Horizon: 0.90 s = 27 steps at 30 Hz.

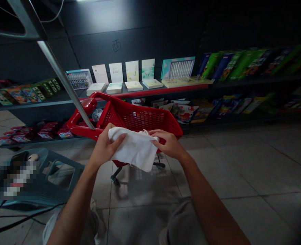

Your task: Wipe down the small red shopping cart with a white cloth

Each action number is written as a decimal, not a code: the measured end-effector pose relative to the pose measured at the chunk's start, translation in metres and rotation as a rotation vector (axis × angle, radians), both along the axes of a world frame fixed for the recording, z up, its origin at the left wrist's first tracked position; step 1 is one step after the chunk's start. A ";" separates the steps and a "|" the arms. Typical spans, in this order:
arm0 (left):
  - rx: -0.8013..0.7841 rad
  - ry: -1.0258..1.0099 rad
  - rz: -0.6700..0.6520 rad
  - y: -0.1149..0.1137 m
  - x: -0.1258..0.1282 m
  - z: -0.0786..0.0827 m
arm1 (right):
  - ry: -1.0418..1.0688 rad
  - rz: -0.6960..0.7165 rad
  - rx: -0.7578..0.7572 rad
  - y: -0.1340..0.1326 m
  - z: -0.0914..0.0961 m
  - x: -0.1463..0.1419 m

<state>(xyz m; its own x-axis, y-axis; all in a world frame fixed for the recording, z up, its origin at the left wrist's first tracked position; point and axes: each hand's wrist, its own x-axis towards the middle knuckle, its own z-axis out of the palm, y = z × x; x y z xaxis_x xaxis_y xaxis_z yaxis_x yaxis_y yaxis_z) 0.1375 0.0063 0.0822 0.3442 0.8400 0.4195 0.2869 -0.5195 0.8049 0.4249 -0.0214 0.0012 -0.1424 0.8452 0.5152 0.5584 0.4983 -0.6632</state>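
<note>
A white cloth [135, 148] is stretched between my two hands, its lower edge hanging loose. My left hand [106, 146] grips its left end, thumb pressed on top. At the other end my right hand [169, 143] pinches the upper right corner. Just behind the cloth stands a red shopping cart [140, 117] with a perforated basket, its handle to the left and its casters on the floor. A clear plastic item [97, 115] shows near the handle. The cloth and my hands hide part of the basket's near side.
A grey-blue plastic stool [45, 183] stands at the left with blurred items and cables on it. A metal pole [63, 81] slants down to the cart handle. Behind, dark shelves hold notebooks [133, 86], boxed pen sets [178, 69], snack bags [186, 112] and green packages [214, 64].
</note>
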 end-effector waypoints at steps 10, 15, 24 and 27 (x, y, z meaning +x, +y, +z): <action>-0.099 -0.285 0.113 0.007 0.002 -0.001 | 0.769 0.105 0.004 -0.006 0.008 0.011; -0.071 -0.338 0.184 0.004 -0.001 0.003 | 0.886 -0.077 0.084 0.001 0.010 0.003; -0.065 0.047 -0.153 -0.005 0.009 -0.006 | 0.348 0.470 -0.455 -0.014 0.009 -0.069; 0.055 0.081 -0.040 -0.001 0.004 -0.007 | 0.436 0.403 -0.657 -0.005 -0.002 -0.071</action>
<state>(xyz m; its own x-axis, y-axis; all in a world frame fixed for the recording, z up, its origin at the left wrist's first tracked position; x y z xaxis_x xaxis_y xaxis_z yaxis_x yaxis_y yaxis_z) 0.1415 0.0058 0.0754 0.4113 0.8017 0.4337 0.3284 -0.5742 0.7500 0.3542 -0.0260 -0.0010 -0.3979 0.9172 0.0214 0.0532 0.0464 -0.9975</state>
